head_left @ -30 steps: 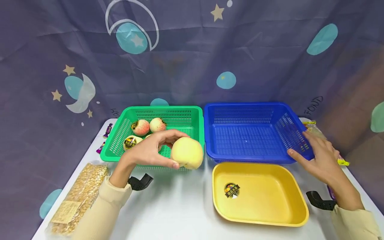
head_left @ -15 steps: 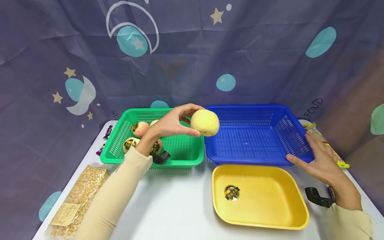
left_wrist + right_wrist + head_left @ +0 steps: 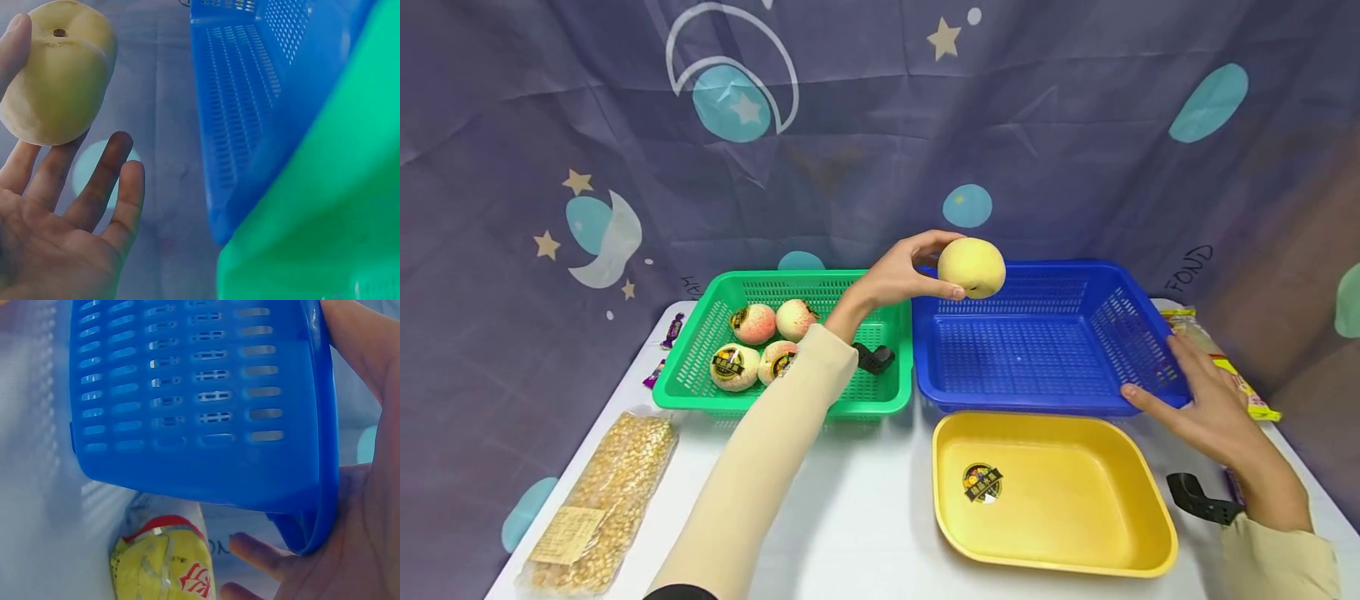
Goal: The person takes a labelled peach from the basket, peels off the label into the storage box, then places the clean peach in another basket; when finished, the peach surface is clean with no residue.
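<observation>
In my left hand (image 3: 904, 271) I pinch a pale yellow peach (image 3: 972, 267) between thumb and fingers, raised over the blue basket (image 3: 1015, 358) at its back left. The left wrist view shows a small brown stem dimple on the peach (image 3: 62, 75), with the last two fingers spread away from it. My right hand (image 3: 1213, 408) rests at the front right corner of the blue basket, thumb near the front rim and fingers along the right side. Seen from the right wrist, the rim (image 3: 325, 425) lies against the palm. Several pinkish peaches (image 3: 752, 323) sit in the green basket (image 3: 782, 404).
A yellow tub (image 3: 1052, 492) with a round fruit sticker inside stands before the blue basket. At the left lies a bag of corn kernels (image 3: 602, 500), with purple wrapped candies (image 3: 672, 331) behind it. A yellow snack packet (image 3: 1243, 392) lies at the right.
My left hand has carried the yellow peach up and to the right, from above the green basket to above the blue one. My right hand has stayed at the blue basket's corner.
</observation>
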`<state>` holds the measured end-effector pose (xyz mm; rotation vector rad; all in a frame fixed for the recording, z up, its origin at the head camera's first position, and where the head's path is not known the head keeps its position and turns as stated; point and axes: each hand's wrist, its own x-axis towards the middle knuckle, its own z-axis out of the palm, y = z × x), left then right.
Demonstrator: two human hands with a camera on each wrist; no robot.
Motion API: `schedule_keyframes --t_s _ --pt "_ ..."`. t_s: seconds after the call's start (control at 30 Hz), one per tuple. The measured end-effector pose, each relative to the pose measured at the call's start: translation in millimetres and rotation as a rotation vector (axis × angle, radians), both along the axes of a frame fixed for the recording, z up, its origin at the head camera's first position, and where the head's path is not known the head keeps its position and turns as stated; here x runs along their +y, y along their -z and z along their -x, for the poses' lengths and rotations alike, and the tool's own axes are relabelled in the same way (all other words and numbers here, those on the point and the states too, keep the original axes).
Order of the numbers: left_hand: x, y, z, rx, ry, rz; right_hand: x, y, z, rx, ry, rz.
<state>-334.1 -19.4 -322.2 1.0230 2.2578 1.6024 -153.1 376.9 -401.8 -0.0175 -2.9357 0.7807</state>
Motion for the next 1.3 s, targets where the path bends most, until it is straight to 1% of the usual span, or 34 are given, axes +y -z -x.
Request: schedule_keyframes --t_s 0.1,0.17,0.33,0.43,0.6,0.67,0.77,0.9,1.03,1.17,1.3 --pt "14 5.0 4.3 -0.008 -0.008 0.015 0 -1.0 -0.7 -0.006 0.007 0.006" --pt "23 7.9 5.7 -0.021 0.008 0.034 -1 -1.0 -1.1 -0.012 0.011 0.009" --pt "45 11.2 5.7 -0.032 0.102 0.134 -1 -1.2 -2.7 -0.025 0.012 0.016" --pt "59 12.6 5.4 -0.033 0.147 0.175 -1 -1.9 -3.0 -0.027 0.01 0.023" --pt "81 20.7 6.8 -0.073 0.167 0.215 -1 -1.6 -1.9 -0.024 0.005 0.034" --pt "89 25.0 6.6 -0.084 0.168 0.251 -2 -1.2 -1.7 -0.022 0.005 0.04" --pt "99 32.4 5.4 -0.081 0.176 0.308 -2 -1.4 -2.4 -0.018 0.003 0.046" --pt "108 41.6 1.9 -0.068 0.212 0.383 -2 -1.2 -2.9 -0.021 0.005 0.045" --pt "113 47.9 -1.4 -0.071 0.24 0.455 -3 -1.5 -2.3 -0.026 0.003 0.053" --pt "117 52.0 -3.0 -0.066 0.258 0.522 -3 -2.6 -1.9 -0.02 0.002 0.059" --pt "119 54.1 -4.0 -0.079 0.263 0.601 -2 -2.9 -2.8 -0.024 0.001 0.06"
